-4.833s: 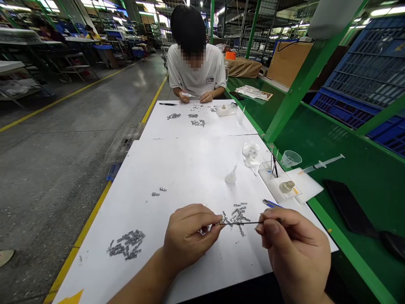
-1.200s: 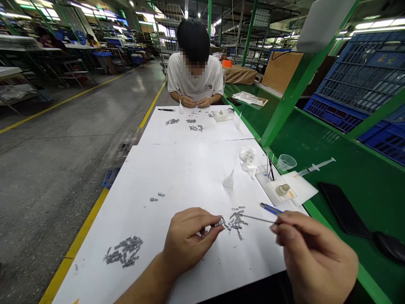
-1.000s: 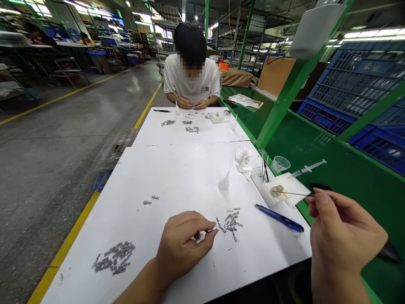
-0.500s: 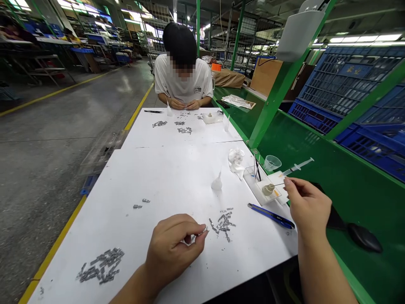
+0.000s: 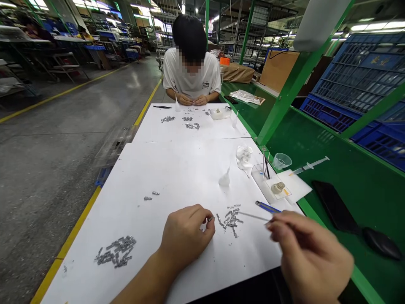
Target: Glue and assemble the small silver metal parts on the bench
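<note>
My left hand (image 5: 189,230) is closed in a pinch on a small metal piece (image 5: 210,218), mostly hidden by the fingertips. My right hand (image 5: 308,249) grips a thin metal rod (image 5: 253,216), whose tip points left toward a small pile of metal pieces (image 5: 232,220) on the white table (image 5: 190,169). Behind that hand lies a blue utility knife (image 5: 267,207), partly covered. A larger pile of metal pieces (image 5: 117,252) is at the lower left, and two loose pieces (image 5: 152,195) lie farther up.
A clear holder (image 5: 268,183) bears a beige lump (image 5: 278,188). Nearby are a syringe (image 5: 311,165), a clear cup (image 5: 282,161), crumpled tissue (image 5: 244,158) and a small white bottle (image 5: 224,179). A person (image 5: 192,63) works opposite. A phone (image 5: 335,207) and mouse (image 5: 381,242) are at right.
My right hand has moved left and nearer with the rod, away from the beige lump and over toward the small pile. The view has shifted slightly; my left hand keeps its pinch.
</note>
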`<state>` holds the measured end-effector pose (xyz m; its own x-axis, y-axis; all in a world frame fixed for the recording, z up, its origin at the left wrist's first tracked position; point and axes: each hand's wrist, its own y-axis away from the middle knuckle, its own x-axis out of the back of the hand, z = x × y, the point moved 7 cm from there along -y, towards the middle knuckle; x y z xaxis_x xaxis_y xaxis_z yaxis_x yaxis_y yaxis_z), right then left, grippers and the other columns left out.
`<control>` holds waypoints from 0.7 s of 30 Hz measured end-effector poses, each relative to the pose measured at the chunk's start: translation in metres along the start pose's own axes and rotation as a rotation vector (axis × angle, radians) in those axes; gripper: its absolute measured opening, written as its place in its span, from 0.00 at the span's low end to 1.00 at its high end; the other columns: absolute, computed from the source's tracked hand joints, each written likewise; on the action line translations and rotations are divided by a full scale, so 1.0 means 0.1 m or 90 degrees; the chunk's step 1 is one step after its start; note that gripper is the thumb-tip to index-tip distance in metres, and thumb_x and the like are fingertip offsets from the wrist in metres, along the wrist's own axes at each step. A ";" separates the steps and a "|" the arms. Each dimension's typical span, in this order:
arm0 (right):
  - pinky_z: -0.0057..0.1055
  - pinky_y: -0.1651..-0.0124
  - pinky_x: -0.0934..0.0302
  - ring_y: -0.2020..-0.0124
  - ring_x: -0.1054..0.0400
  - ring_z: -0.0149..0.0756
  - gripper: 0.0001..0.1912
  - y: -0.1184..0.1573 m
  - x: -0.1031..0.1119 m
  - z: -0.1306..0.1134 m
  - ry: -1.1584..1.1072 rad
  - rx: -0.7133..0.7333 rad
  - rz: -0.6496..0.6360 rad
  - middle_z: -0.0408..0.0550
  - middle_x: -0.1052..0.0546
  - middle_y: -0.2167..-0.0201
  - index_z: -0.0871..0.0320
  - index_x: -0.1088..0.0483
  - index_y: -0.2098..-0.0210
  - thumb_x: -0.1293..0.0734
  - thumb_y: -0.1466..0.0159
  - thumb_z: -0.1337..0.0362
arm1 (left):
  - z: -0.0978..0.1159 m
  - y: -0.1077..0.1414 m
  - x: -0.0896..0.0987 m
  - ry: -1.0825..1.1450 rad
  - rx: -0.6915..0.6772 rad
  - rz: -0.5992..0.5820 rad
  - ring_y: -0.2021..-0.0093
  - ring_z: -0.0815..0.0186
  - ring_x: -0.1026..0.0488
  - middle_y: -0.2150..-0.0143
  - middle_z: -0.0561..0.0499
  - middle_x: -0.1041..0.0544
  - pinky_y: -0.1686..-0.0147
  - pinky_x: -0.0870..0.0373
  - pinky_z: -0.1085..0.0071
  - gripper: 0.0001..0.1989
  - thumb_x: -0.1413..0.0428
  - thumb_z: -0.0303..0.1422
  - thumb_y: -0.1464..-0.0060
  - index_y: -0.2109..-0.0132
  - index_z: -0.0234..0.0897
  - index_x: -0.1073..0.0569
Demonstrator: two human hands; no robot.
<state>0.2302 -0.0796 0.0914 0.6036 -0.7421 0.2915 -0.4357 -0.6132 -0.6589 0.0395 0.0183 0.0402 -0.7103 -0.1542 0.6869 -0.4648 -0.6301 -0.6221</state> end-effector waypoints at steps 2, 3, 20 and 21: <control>0.26 0.73 0.34 0.76 0.29 0.30 0.07 0.10 -0.20 -0.18 -0.049 0.066 -0.088 0.44 0.22 0.73 0.57 0.25 0.63 0.29 0.41 0.72 | -0.03 0.02 -0.05 -0.057 0.023 -0.027 0.80 0.71 0.35 0.79 0.56 0.29 0.80 0.43 0.72 0.06 0.46 0.24 0.51 0.74 0.37 0.28; 0.26 0.74 0.34 0.76 0.30 0.29 0.08 0.13 -0.29 -0.24 -0.066 0.090 -0.118 0.44 0.22 0.73 0.57 0.25 0.63 0.30 0.41 0.73 | -0.04 0.03 -0.07 -0.080 0.034 -0.040 0.80 0.70 0.34 0.79 0.56 0.28 0.80 0.43 0.72 0.06 0.46 0.24 0.52 0.74 0.37 0.28; 0.29 0.74 0.35 0.76 0.28 0.33 0.10 0.31 -0.63 -0.25 -0.076 0.139 -0.183 0.45 0.22 0.73 0.57 0.28 0.61 0.32 0.40 0.75 | -0.07 0.06 -0.08 -0.112 0.050 -0.066 0.79 0.68 0.34 0.78 0.54 0.28 0.79 0.45 0.71 0.05 0.46 0.25 0.54 0.74 0.37 0.28; 0.29 0.73 0.35 0.75 0.28 0.33 0.10 0.31 -0.63 -0.26 -0.075 0.143 -0.185 0.45 0.22 0.73 0.57 0.28 0.61 0.32 0.40 0.75 | -0.07 0.06 -0.08 -0.109 0.051 -0.068 0.79 0.68 0.33 0.78 0.54 0.27 0.79 0.45 0.71 0.05 0.46 0.24 0.54 0.74 0.37 0.28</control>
<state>0.1617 -0.0589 0.0704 0.7586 -0.5020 0.4155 -0.0861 -0.7093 -0.6997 0.0387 0.0207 0.0282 -0.5557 -0.2067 0.8053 -0.4840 -0.7072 -0.5155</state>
